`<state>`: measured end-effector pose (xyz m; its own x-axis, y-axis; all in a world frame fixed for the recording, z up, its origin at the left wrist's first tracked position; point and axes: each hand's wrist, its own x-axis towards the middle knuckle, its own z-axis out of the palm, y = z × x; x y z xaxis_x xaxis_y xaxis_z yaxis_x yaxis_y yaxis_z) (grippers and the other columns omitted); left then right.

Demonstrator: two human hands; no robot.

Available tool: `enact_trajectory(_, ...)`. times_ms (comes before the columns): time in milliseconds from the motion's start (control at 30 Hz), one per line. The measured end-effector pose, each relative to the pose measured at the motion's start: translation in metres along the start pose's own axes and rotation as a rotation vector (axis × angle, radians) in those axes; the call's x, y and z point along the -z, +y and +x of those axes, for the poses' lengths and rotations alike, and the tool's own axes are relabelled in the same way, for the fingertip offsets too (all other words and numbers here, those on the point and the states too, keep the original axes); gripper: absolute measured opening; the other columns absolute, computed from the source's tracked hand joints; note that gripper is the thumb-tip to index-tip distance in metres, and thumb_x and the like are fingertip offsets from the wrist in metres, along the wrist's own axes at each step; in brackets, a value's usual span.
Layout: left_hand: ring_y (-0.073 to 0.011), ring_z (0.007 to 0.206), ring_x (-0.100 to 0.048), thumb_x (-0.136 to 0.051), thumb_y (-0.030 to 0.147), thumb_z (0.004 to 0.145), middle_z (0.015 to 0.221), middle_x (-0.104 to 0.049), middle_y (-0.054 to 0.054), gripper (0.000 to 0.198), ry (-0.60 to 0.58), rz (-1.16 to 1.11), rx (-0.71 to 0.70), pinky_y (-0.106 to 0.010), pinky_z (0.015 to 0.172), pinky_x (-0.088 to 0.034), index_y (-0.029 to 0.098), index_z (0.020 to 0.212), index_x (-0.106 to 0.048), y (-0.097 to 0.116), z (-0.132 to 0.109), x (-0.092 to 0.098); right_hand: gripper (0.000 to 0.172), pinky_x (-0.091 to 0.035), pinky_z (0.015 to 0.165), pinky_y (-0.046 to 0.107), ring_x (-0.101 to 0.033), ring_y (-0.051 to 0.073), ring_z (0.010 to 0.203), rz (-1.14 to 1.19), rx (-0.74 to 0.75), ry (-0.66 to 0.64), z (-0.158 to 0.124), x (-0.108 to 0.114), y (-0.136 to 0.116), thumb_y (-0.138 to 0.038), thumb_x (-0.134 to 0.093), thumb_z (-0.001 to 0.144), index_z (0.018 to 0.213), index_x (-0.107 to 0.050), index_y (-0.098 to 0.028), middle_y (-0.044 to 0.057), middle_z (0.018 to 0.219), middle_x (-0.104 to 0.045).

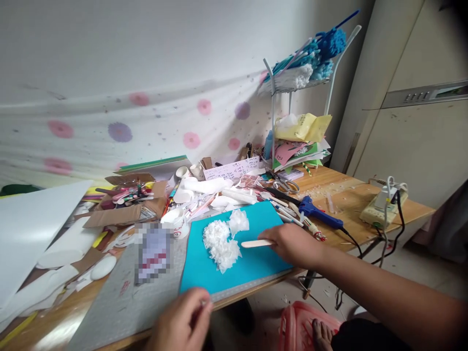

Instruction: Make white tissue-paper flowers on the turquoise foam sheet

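My right hand (pixel 292 242) rests on a turquoise sheet (pixel 252 263) and pinches a flat wooden stick (pixel 256 243), whose free end points left toward three white tissue-paper puffs (pixel 224 241) lying on the sheet. My left hand (pixel 185 319) hovers at the near edge of the table with its fingers curled together; what it holds, if anything, is too small to make out. The turquoise sheet lies on a grey cutting mat (pixel 120 297).
A blue glue gun (pixel 318 213) with its cord lies right of the sheet. Scissors (pixel 285 185), a cardboard box of pens (pixel 126 200), paper cups, white foam pieces and a wire rack (pixel 300 87) crowd the back. A power strip (pixel 382 207) sits far right. A red stool (pixel 303 326) stands below.
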<state>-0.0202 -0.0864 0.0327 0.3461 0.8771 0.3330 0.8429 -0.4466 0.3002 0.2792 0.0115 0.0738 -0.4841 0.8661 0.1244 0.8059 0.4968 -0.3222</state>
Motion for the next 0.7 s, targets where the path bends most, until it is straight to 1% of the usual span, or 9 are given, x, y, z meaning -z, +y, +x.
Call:
enact_trajectory(33, -0.0163, 0.060, -0.065, -0.045, 0.027, 0.091, 0.071, -0.064, 0.001, 0.010, 0.047, 0.035, 0.053, -0.025, 0.054, -0.052, 0.026, 0.091, -0.055, -0.010, -0.001, 0.005, 0.017, -0.045, 0.071, 0.026, -0.065, 0.019, 0.081, -0.011, -0.008, 0.011, 0.006, -0.001, 0.000, -0.020, -0.054, 0.089, 0.092, -0.071, -0.019, 0.007, 0.087, -0.072)
enact_trajectory(100, -0.0253, 0.083, -0.068, -0.051, 0.031, 0.084, 0.092, -0.068, -0.006, 0.022, 0.111, 0.094, 0.155, -0.037, 0.069, -0.055, 0.025, 0.105, -0.057, -0.025, -0.003, 0.012, 0.020, -0.048, 0.076, 0.030, -0.065, 0.020, 0.086, -0.042, -0.041, 0.044, 0.017, -0.001, 0.007, -0.024, -0.051, 0.094, 0.098, -0.068, -0.016, 0.009, 0.095, -0.070)
enact_trajectory(167, -0.0334, 0.099, -0.063, -0.054, 0.035, 0.080, 0.103, -0.066, -0.011, 0.033, 0.089, 0.080, 0.248, -0.050, 0.081, -0.051, 0.023, 0.110, -0.058, -0.034, -0.003, 0.012, 0.024, -0.050, 0.083, 0.037, -0.063, 0.020, 0.094, -0.084, -0.085, 0.078, 0.029, 0.001, 0.018, -0.030, -0.051, 0.095, 0.109, -0.063, -0.014, 0.009, 0.108, -0.066)
enact_trajectory(200, -0.0349, 0.101, -0.061, -0.054, 0.037, 0.078, 0.104, -0.066, -0.012, 0.036, 0.079, 0.055, 0.284, -0.053, 0.084, -0.048, 0.022, 0.110, -0.059, -0.036, -0.003, 0.011, 0.026, -0.051, 0.085, 0.041, -0.062, 0.021, 0.098, -0.107, -0.108, 0.092, 0.034, 0.001, 0.024, -0.032, -0.053, 0.095, 0.114, -0.060, -0.015, 0.009, 0.114, -0.063)
enact_trajectory(267, -0.0326, 0.097, -0.061, -0.053, 0.036, 0.077, 0.100, -0.065, -0.011, 0.036, 0.065, -0.013, 0.328, -0.050, 0.083, -0.047, 0.022, 0.110, -0.060, -0.038, 0.000, 0.007, 0.030, -0.051, 0.087, 0.044, -0.061, 0.022, 0.103, -0.153, -0.155, 0.105, 0.045, 0.000, 0.034, -0.032, -0.054, 0.094, 0.120, -0.057, -0.016, 0.009, 0.121, -0.059)
enact_trajectory(333, -0.0267, 0.087, -0.062, -0.050, 0.031, 0.078, 0.091, -0.065, -0.007, 0.031, 0.056, -0.085, 0.357, -0.041, 0.078, -0.048, 0.023, 0.106, -0.060, -0.038, 0.003, 0.002, 0.032, -0.052, 0.087, 0.044, -0.060, 0.023, 0.104, -0.197, -0.195, 0.102, 0.054, -0.003, 0.039, -0.031, -0.055, 0.094, 0.123, -0.055, -0.017, 0.010, 0.123, -0.058)
enact_trajectory(400, -0.0215, 0.077, -0.062, -0.047, 0.026, 0.077, 0.081, -0.063, -0.003, 0.025, 0.042, -0.165, 0.395, -0.034, 0.072, -0.047, 0.024, 0.098, -0.061, -0.039, 0.007, -0.002, 0.033, -0.052, 0.087, 0.044, -0.060, 0.023, 0.104, -0.237, -0.221, 0.084, 0.063, -0.006, 0.039, -0.031, -0.056, 0.094, 0.123, -0.055, -0.017, 0.010, 0.124, -0.057)
enact_trajectory(500, -0.0177, 0.067, -0.058, -0.047, 0.025, 0.076, 0.072, -0.059, 0.001, 0.016, 0.029, -0.297, 0.450, -0.027, 0.064, -0.046, 0.023, 0.086, -0.059, -0.041, 0.012, -0.004, 0.032, -0.053, 0.085, 0.043, -0.061, 0.022, 0.102, -0.294, -0.252, 0.034, 0.076, -0.012, 0.030, -0.031, -0.056, 0.093, 0.122, -0.055, -0.016, 0.010, 0.122, -0.058)
enact_trajectory(700, -0.0148, 0.059, -0.048, -0.042, 0.028, 0.070, 0.060, -0.046, 0.004, 0.011, 0.030, -0.525, 0.520, -0.024, 0.056, -0.039, 0.021, 0.068, -0.050, -0.044, 0.021, 0.015, 0.030, -0.054, 0.082, 0.041, -0.062, 0.021, 0.097, -0.372, -0.280, -0.092, 0.097, -0.019, 0.009, -0.031, -0.057, 0.093, 0.118, -0.057, -0.015, 0.009, 0.117, -0.060)
